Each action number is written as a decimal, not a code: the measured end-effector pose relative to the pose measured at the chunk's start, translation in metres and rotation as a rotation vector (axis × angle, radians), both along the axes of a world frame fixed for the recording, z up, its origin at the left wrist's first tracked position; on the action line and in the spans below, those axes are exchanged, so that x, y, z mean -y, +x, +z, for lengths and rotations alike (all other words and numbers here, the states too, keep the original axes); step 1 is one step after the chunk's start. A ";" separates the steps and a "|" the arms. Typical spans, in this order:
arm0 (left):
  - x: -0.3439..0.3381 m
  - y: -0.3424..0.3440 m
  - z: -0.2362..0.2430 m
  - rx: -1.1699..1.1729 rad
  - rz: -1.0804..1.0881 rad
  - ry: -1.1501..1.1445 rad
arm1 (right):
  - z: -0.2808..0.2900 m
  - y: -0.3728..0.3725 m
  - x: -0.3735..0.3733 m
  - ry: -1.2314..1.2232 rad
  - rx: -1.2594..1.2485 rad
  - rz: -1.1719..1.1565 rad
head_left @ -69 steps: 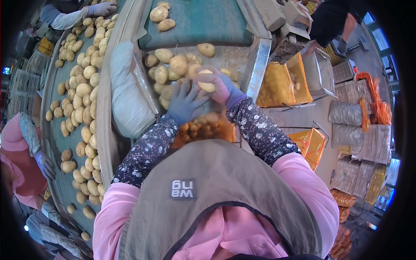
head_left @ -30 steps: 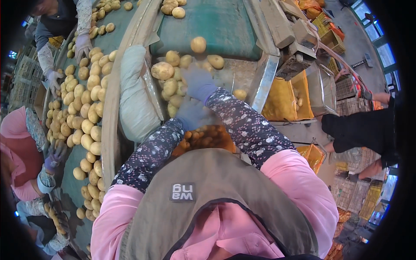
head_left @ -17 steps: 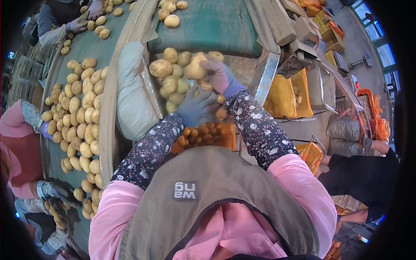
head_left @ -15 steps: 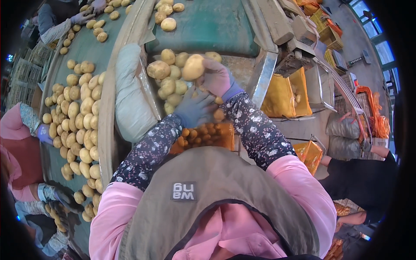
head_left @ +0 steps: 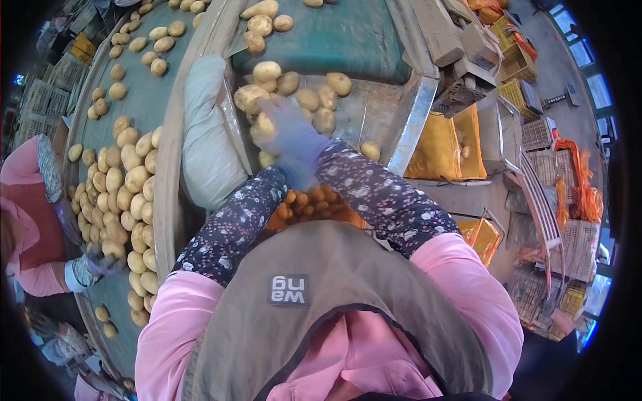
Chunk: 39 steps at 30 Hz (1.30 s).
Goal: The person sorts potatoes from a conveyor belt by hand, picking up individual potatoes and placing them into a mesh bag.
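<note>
My right hand (head_left: 291, 130), in a purple glove, reaches left across my left hand over a metal chute (head_left: 384, 117). Its fingers are smeared by motion against a potato (head_left: 265, 125), so I cannot tell whether they grip it. Beneath it, my left hand (head_left: 296, 174), in a grey-blue glove, is mostly covered and its fingers are hidden. Several potatoes (head_left: 307, 100) lie in the chute around the right hand, and a single potato (head_left: 370, 150) rests nearer its right side. Below my wrists an orange mesh bag (head_left: 348, 212) holds many small potatoes.
A green conveyor belt (head_left: 334, 40) carries a few potatoes above the chute. A stuffed pale sack (head_left: 210, 134) lines the chute's left side. Left of it, another belt (head_left: 134, 80) is heaped with potatoes, where a co-worker's gloved hand (head_left: 100, 260) works. Yellow bags (head_left: 435, 147) hang at right.
My right hand has moved left and down from holding up a potato, now crossing over my left hand. Fewer potatoes lie in the chute's near part. The dark-clad person at right has largely left view.
</note>
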State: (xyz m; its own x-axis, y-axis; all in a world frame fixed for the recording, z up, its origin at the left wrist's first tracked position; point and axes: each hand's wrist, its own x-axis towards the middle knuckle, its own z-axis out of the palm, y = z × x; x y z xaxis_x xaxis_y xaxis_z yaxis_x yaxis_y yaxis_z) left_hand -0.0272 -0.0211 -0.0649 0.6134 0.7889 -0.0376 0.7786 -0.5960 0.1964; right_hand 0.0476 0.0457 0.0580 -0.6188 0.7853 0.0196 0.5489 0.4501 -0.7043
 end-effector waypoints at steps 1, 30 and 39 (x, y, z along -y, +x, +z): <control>-0.004 0.002 -0.005 0.238 0.023 -0.012 | -0.001 -0.005 0.000 0.029 0.039 -0.018; -0.004 0.024 0.076 0.113 -0.241 0.350 | 0.117 0.223 -0.003 0.259 -0.830 -0.344; 0.003 0.029 0.082 0.067 -0.245 0.316 | 0.336 0.389 -0.153 1.299 -0.468 -0.827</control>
State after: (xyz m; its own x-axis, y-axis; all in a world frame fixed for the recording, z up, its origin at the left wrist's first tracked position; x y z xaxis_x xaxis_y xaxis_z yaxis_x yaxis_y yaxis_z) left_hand 0.0020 -0.0237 0.0173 0.7773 0.5858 0.2296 0.5981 -0.8012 0.0196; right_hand 0.4368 0.1987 0.3945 0.1977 0.1868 0.9623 0.7895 0.5515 -0.2693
